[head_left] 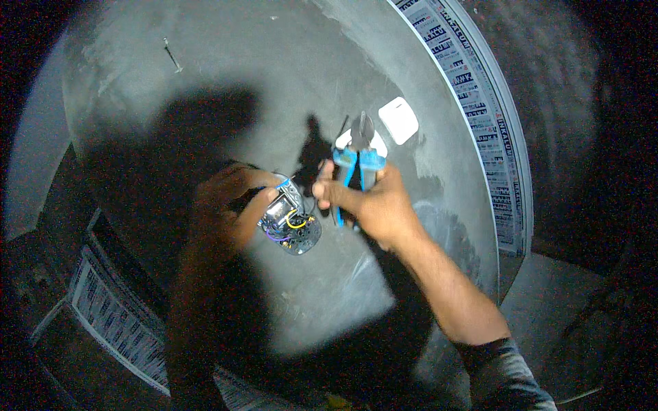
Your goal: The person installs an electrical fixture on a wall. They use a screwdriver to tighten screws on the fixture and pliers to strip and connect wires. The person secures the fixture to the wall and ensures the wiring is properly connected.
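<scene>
My left hand (240, 198), partly in shadow, has its thumb and fingers closed on the upper end of an opened electrical fitting (295, 236). A dark rounded base, yellow and purple wires and small brass-coloured terminals show on it. To its right, my right hand (373, 202) is wrapped around a pair of pliers (360, 154) with blue and grey handles. The dark jaws point upward, apart from the fitting. A thin dark strand (308, 185) runs between the fitting and my right fingers; whether they hold it cannot be made out.
A white rounded-square plate (399, 120) is on the grey surface (301, 61) right of the pliers. Another white piece (378, 142) lies partly hidden behind the jaws. A nail or screw (171, 56) sits upper left. A frame with printed film (473, 103) curves along the right.
</scene>
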A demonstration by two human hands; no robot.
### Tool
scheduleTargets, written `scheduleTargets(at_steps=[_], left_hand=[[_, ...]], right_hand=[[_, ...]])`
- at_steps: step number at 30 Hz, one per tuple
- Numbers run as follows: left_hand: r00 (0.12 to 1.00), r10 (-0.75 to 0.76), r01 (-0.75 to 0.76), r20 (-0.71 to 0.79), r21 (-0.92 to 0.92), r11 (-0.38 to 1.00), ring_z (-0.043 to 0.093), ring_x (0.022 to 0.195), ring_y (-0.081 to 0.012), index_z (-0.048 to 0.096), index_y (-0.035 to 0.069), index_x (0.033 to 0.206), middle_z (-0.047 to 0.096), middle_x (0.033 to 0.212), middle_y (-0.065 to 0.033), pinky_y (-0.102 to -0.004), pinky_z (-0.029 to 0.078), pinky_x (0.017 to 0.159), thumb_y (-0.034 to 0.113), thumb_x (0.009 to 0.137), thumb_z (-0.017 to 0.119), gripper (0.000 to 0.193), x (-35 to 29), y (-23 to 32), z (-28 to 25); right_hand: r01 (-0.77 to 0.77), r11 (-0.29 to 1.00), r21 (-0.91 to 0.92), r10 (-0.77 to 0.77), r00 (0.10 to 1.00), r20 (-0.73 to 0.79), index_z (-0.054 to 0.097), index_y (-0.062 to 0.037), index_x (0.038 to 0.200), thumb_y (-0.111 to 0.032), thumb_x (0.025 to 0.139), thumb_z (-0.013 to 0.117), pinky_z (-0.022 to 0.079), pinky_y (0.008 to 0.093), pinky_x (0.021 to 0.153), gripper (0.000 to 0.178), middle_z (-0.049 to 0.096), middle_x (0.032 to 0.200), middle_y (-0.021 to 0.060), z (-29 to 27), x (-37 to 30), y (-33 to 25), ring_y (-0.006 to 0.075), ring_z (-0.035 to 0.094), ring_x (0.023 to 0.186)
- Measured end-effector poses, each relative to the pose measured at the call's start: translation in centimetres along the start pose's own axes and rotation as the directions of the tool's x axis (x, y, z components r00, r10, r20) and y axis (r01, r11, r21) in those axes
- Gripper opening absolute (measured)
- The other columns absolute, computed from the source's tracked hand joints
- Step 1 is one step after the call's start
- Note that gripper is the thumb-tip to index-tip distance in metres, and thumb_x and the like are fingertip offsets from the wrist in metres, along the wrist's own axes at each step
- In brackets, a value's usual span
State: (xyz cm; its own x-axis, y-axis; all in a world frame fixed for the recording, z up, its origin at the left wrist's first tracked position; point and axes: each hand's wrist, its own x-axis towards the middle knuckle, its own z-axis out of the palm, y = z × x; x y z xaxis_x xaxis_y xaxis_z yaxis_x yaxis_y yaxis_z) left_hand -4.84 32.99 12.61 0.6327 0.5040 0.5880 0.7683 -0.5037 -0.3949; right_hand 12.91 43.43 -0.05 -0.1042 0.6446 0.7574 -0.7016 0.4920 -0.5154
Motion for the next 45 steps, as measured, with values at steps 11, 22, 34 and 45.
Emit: scheduleTargets(at_steps=[11, 22, 34, 45], left_hand=[[0.869, 0.208, -0.285, 0.449, 0.11, 0.952, 0.062, 0.087, -0.0343, 0.067, 0.004, 0.089, 0.058, 0.09, -0.0143, -0.0447, 0.053, 0.076, 0.003, 0.073, 0.07, 0.016, 2.5, 1.6, 0.7], [0.822, 0.042, -0.247, 0.567, 0.289, 0.925, 0.062, 0.093, -0.0343, 0.065, 0.005, 0.084, 0.06, 0.092, -0.0145, -0.044, 0.052, 0.081, 0.011, 0.078, 0.069, 0.01, 4.3, 3.9, -0.3], [0.918, 0.113, -0.152, 0.38, 0.074, 0.986, 0.063, 0.093, -0.0354, 0.064, 0.004, 0.091, 0.064, 0.092, -0.0148, -0.0447, 0.052, 0.08, 0.013, 0.085, 0.066, 0.011, 2.8, 2.7, -0.9], [0.812, 0.164, -0.242, 0.56, 0.066, 0.968, 0.062, 0.09, -0.0376, 0.063, 0.003, 0.089, 0.063, 0.088, -0.0168, -0.0462, 0.051, 0.078, 0.013, 0.086, 0.065, 0.011, 2.6, 2.9, 0.0]], right_hand=[[-0.108, 0.973, -0.202, 0.153, 0.962, 0.225, 0.071, -0.0018, 0.096, -0.012, 0.083, 0.085, 0.052, 0.0244, 0.056, 0.021, 0.072, 0.081, 0.0046, 0.3, 7.1, -0.3, 0.0091, 0.065, 0.062], [0.059, 0.99, -0.13, -0.048, 0.995, 0.089, 0.072, 0.0003, 0.102, -0.005, 0.087, 0.077, 0.056, 0.0289, 0.072, 0.017, 0.075, 0.091, 0.0081, -1.2, 0.4, 2.3, 0.0122, 0.069, 0.078], [0.199, 0.959, -0.201, -0.16, 0.968, 0.195, 0.072, -0.0023, 0.102, -0.002, 0.084, 0.08, 0.056, 0.0291, 0.084, 0.02, 0.075, 0.097, 0.0053, -0.3, -0.8, 2.3, 0.0107, 0.068, 0.09], [-0.107, 0.978, -0.179, 0.086, 0.989, -0.122, 0.073, -0.0031, 0.101, -0.009, 0.084, 0.082, 0.056, 0.0303, 0.08, 0.02, 0.076, 0.093, 0.0056, -3.9, -7.8, 4.8, 0.0126, 0.07, 0.085]])
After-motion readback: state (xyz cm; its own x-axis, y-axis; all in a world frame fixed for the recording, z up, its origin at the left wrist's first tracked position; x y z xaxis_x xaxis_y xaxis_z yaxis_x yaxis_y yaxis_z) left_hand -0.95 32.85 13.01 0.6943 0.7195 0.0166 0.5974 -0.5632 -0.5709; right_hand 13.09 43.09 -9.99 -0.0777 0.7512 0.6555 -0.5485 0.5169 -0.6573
